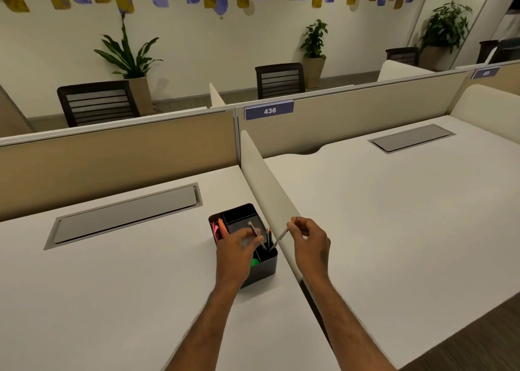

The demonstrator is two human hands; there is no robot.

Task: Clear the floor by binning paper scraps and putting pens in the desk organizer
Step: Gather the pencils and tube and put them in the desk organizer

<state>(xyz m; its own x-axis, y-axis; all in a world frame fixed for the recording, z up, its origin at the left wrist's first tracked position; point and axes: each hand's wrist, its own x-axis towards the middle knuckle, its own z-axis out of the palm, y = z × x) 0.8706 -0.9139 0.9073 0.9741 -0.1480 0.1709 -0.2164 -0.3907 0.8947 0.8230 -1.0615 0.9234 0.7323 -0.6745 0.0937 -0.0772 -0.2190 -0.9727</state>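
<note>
A black desk organizer [264, 269] stands on the white desk beside the low divider, with several compartments. Orange and pink items fill its back left slot, and dark pencils stand in its front right slot. My left hand [236, 254] hovers over the organizer and pinches a thin pen [254, 230] that points down into the front right slot. My right hand [308, 244] holds a second slim pen [280, 239] by its upper end, its tip angled down into the same slot. Something green shows under my left hand.
A white divider panel [267, 185] separates this desk [112, 300] from the desk on the right [394, 216]. Each desk has a grey cable hatch [126, 216]. Tan partition walls, black office chairs [98, 103] and potted plants stand behind. Brown floor shows at bottom right.
</note>
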